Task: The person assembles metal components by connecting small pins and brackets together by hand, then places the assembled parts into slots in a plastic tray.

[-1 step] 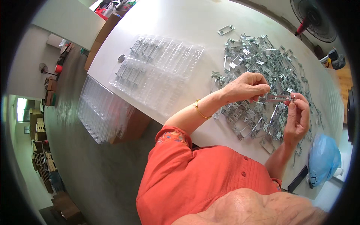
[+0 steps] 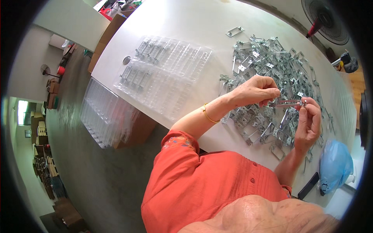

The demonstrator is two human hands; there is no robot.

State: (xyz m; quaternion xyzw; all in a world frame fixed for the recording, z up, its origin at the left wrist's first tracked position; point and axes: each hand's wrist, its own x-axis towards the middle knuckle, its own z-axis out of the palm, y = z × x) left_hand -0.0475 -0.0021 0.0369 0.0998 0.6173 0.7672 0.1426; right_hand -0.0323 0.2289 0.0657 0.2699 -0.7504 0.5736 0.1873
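Between my two hands is a thin metal bracket (image 2: 289, 103), a narrow rectangular frame. My left hand (image 2: 258, 90) pinches one end of it, and my right hand (image 2: 309, 122) grips the other end between thumb and fingers. Right beneath lies a loose pile of similar metal brackets (image 2: 268, 70) on the white table. One stray bracket (image 2: 235, 31) rests apart at the pile's far side. To the left, two clear plastic trays (image 2: 186, 58) lie on the table, with several brackets (image 2: 134, 75) set in their left slots.
More clear trays (image 2: 103, 112) are stacked on a cardboard box (image 2: 136, 134) beside the table's left edge. A blue plastic bag (image 2: 336, 165) and a dark phone (image 2: 309, 186) are at the near right. A black fan (image 2: 324, 19) stands beyond the far right edge.
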